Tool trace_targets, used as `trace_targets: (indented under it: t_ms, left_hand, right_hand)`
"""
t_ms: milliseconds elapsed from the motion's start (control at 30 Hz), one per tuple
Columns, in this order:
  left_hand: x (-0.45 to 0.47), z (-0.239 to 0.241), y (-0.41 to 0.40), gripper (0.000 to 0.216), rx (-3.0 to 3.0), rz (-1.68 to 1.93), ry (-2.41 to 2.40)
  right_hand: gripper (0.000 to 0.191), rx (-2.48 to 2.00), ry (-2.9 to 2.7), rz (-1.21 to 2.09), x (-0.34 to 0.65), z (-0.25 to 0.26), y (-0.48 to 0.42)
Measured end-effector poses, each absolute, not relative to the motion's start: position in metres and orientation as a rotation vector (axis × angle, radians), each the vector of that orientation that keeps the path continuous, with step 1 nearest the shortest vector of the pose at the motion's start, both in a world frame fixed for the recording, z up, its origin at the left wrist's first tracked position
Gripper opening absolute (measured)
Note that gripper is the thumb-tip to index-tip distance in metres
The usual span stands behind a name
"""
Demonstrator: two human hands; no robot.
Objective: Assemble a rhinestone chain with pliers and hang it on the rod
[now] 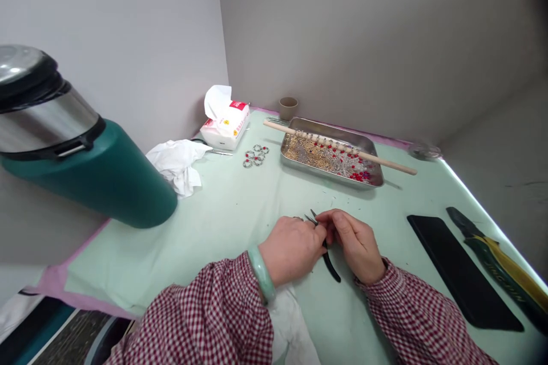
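Note:
My left hand (291, 248) and my right hand (355, 242) meet at the middle of the pale green table, fingers pinched together. Small black-handled pliers (329, 262) run between them, the jaws poking up at the fingertips and one handle trailing toward me. My right hand is closed round the pliers. My left hand is closed in a pinch on something too small to make out at the jaws. A green bangle (262, 274) sits on my left wrist. Both sleeves are red-and-white check.
A metal tray (372, 179) of gold and red beads lies beyond, a wooden stick (385, 163) across it. Several small bead rings (256, 155), a tissue pack (226, 122), crumpled tissue (177, 162) and a small cup (288, 107) lie beyond. A large green flask (85, 165) stands left; a black strip (462, 268) right.

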State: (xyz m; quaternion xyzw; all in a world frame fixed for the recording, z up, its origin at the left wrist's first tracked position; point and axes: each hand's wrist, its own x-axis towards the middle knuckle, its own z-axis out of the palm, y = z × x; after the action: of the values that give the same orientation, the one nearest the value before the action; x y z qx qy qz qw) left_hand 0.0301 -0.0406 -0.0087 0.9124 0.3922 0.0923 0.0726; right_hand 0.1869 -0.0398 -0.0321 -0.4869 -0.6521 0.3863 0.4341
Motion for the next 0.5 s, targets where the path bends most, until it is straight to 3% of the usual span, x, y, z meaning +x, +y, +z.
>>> trace_targets:
  t_ms: [500]
  left_hand:
    - [0.0294, -0.0093, -0.0402, 0.020, 2.738, 0.277, 1.187]
  right_hand:
    - [0.033, -1.227, -1.660, 0.936, 0.1868, -0.0312, -0.0391]
